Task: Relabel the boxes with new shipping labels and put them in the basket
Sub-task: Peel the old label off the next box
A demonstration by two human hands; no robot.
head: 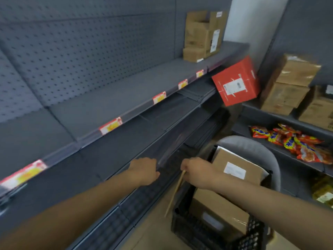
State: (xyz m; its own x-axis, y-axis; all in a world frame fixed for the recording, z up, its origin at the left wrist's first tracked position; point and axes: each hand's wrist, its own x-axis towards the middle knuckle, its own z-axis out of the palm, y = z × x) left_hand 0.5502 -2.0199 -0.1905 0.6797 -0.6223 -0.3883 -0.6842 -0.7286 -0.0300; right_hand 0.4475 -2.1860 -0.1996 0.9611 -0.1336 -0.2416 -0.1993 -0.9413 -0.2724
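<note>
Setting: Grey metal store shelving (111,98) runs along the left, with a pegboard back and red-and-yellow price tags (110,125) on the shelf lip; the picture is slightly blurred.
Left hand: the left hand (145,171) sits low at the shelf edge, seen from the back with its fingers curled under; I cannot tell whether it holds anything.
Thin card: a flat tan strip, perhaps a flattened carton or label backing (175,192), hangs down from the right hand, just left of the basket.
Right hand: the right hand (197,173) pinches the top of that strip, knuckles up, above the basket's near corner.
Basket: a black mesh basket (196,230) stands on the floor and holds two brown boxes (237,167), the upper one leaning and showing a white label (234,170).
Far boxes: a red box (236,82) with a white label sits tilted beside the shelf end, with more brown cartons (202,35) on the upper shelf and others at right.
Snacks: bright snack packets (288,141) lie on the right-hand shelf.
Risk: the leaning upper box looks likely to slide or tip if the basket is nudged; the loosely pinched strip could slip to the floor; the red box's tilt suggests it could topple.
</note>
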